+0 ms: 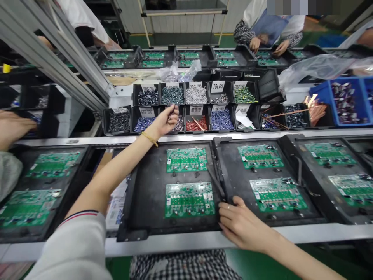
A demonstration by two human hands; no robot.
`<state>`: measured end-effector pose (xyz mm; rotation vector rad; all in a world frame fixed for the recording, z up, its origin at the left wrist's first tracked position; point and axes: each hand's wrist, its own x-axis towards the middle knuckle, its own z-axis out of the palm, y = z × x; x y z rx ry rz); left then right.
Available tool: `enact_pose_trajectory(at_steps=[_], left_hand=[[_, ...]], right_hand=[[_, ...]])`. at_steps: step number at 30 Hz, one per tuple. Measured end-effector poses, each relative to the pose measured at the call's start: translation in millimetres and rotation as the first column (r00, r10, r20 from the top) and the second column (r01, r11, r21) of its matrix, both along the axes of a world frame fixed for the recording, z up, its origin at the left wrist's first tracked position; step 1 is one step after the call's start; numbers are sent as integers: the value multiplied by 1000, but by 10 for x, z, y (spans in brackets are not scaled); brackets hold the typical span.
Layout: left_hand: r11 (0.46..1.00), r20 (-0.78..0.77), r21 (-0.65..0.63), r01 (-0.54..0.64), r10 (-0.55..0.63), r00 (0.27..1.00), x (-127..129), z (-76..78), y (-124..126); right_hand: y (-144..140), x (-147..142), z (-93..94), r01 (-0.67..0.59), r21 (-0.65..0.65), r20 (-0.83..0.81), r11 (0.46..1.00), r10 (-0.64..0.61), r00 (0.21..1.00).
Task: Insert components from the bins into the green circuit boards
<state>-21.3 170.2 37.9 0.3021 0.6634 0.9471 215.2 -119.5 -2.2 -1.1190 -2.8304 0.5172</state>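
Note:
My left hand (166, 121), with a yellow cord at the wrist, reaches over the front row of component bins. Its fingers are curled together above a bin of small capacitors (180, 125); whatever is in them cannot be made out. Down at the front, my right hand (237, 222) has its fingers curled over the right edge of a black tray (148, 194), where it meets the neighbouring tray (233, 186). Two green circuit boards, an upper one (186, 159) and a lower one (189, 199), lie flat in the first tray.
Labelled bins hold small parts, among them red capacitors (196, 123) and blue ones (222, 118). A blue crate (348, 103) stands at right. A metal post (78, 58) slants at left. A co-worker's hand (14, 126) is at far left; another person's hands (281, 47) work across the line.

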Motion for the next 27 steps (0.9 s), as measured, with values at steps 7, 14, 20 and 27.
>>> enact_pose_trajectory(at_steps=[7,14,20,27], left_hand=[[957,-130,-64,284,-290,948,159,-121,-1278],[935,-304,181,306,-243,921,415,-343,-1581],[906,-386,289,310,-186,903,530,-326,-1522],[960,-259,-243,136,-199,945,593,-244,-1298]], right_hand=[[316,165,282,230,-71,206,971,-211,955],[1111,-75,450,444,-474,-422,760,-639,644],[1220,-211,408,406,-408,-492,818,-571,657],[1734,262,184,430,73,-58,900,-427,902]])
